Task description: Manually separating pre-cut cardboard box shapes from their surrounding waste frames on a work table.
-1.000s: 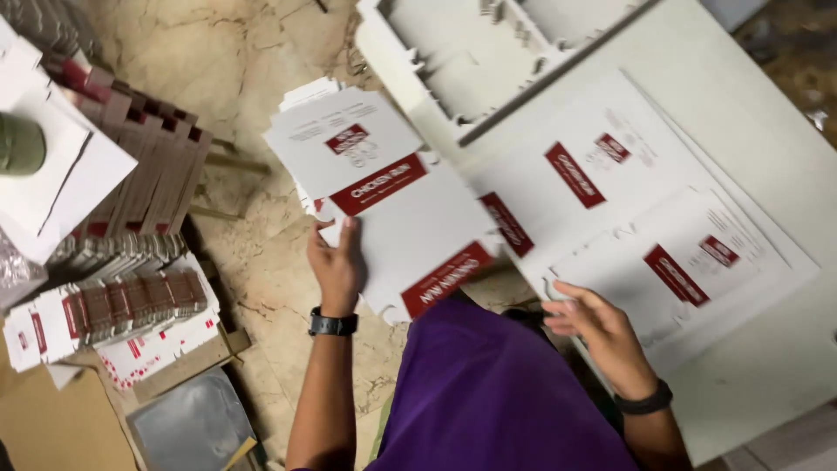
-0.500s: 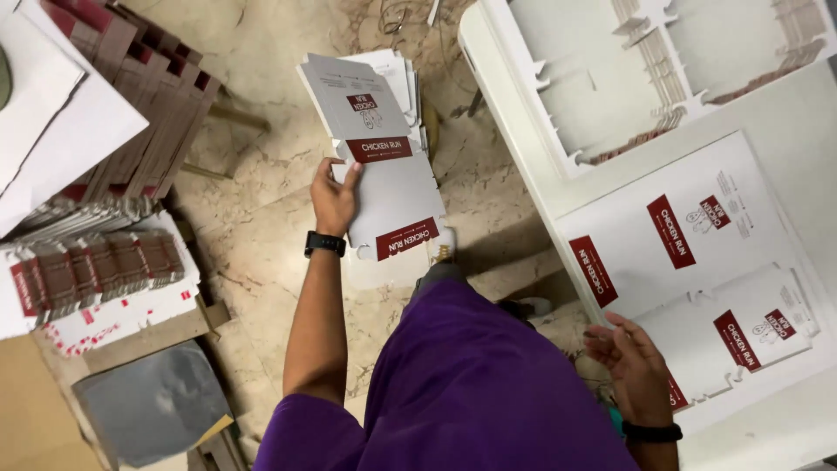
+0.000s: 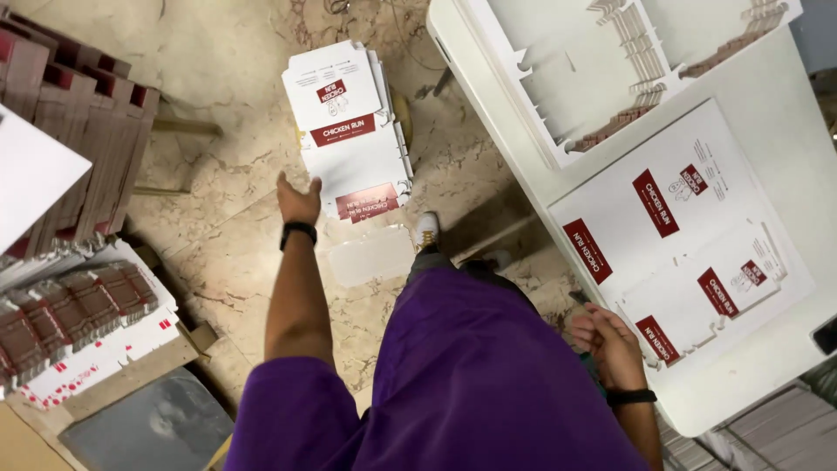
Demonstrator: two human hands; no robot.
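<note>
Marbled stone floor (image 3: 227,78) spreads below us, with a white bench (image 3: 785,157) along the right side. On the floor lies a pile of flat white carton blanks (image 3: 349,131) with red panels, slightly fanned at the edges. Our left hand (image 3: 298,202) hangs just beside the pile's lower left corner, fingers (image 3: 281,181) spread and holding nothing; whether it touches the cardboard we cannot tell. A black band sits on that wrist.

Our right hand (image 3: 606,342) rests at the near edge of the bench, fingers loosely curled, on or just beside the corner of a large printed sheet (image 3: 689,235) of white and red blanks lying flat there. Whether it grips the sheet we cannot tell. Farther back on the bench sits a white die-cut sheet (image 3: 602,61) with notched edges.

To the left, rows of folded red and white cartons (image 3: 78,96) lean in stacks, more bundles (image 3: 70,314) sit on a low board, and a grey slab (image 3: 148,427) lies near the bottom corner. A white shoe (image 3: 425,228) shows above our purple garment (image 3: 471,384).
</note>
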